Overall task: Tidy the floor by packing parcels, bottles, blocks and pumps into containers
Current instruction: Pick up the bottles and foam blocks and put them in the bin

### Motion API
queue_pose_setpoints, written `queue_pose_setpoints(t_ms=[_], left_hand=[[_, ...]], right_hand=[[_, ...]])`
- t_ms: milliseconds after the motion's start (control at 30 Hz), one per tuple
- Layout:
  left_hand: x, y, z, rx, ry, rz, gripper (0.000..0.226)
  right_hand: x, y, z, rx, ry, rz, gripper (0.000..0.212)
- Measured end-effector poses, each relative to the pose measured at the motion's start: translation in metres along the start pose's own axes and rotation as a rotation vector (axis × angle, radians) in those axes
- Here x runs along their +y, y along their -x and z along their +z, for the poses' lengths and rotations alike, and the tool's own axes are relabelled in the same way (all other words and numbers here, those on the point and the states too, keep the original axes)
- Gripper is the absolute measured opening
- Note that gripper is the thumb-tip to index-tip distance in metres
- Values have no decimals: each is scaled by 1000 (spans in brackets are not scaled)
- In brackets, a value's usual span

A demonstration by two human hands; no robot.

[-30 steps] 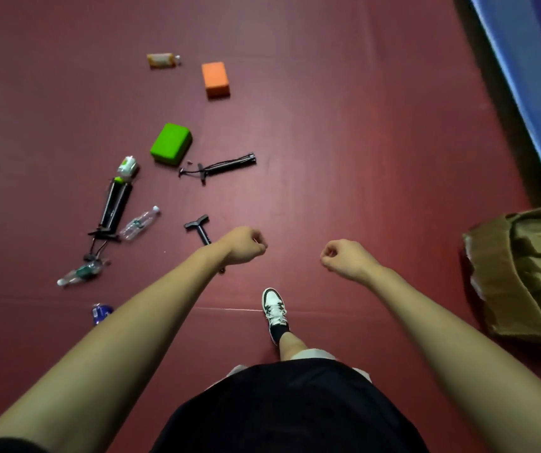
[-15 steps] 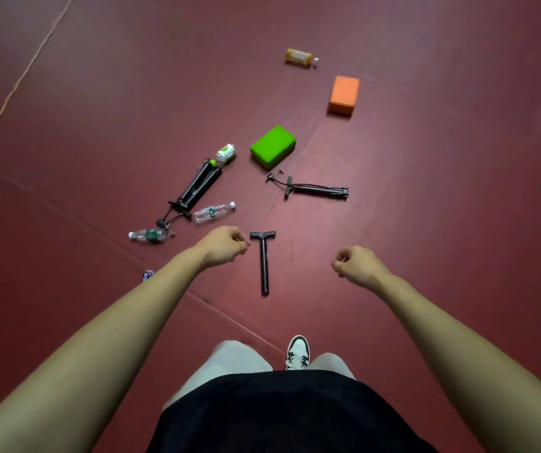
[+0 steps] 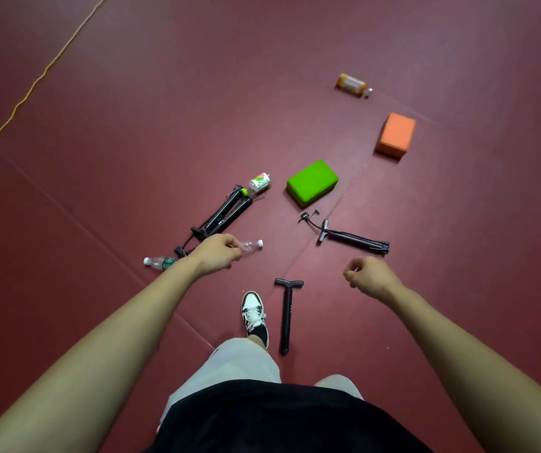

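Though near right fingers — pump untouched.

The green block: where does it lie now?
In the head view the green block lies just right of centre, between the white bottle on its left and the orange block.

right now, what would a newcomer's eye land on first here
The bright green block in the middle and the orange block farther off to the right stand out sharply against the dark red floor. A black pump lies right beside the person's shoe, and an orange bottle lies farthest away. The left hand and the right hand are curled and hold nothing.
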State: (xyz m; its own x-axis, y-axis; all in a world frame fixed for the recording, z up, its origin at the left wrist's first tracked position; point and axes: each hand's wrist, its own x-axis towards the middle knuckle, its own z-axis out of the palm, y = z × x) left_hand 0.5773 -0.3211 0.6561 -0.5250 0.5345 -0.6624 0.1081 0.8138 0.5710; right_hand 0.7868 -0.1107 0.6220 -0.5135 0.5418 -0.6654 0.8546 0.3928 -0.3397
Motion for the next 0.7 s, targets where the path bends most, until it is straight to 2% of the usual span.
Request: queue_pose_setpoints(t_ms=[167, 333, 567, 700], left_hand=[[8, -75, -57, -62, 8, -3, 13], [10, -150, -99, -89, 64, -71, 18], [11, -283, -121, -45, 161, -116, 15], [-2, -384, -118, -23, 114, -110, 15]], right_hand=[[-57, -66, -23, 46, -30, 59, 18], [-98, -140, -39, 77, -70, 108, 15], [-122, -279, -40, 13, -10, 175, 14], [-124, -380, -20, -4, -29, 189, 11]])
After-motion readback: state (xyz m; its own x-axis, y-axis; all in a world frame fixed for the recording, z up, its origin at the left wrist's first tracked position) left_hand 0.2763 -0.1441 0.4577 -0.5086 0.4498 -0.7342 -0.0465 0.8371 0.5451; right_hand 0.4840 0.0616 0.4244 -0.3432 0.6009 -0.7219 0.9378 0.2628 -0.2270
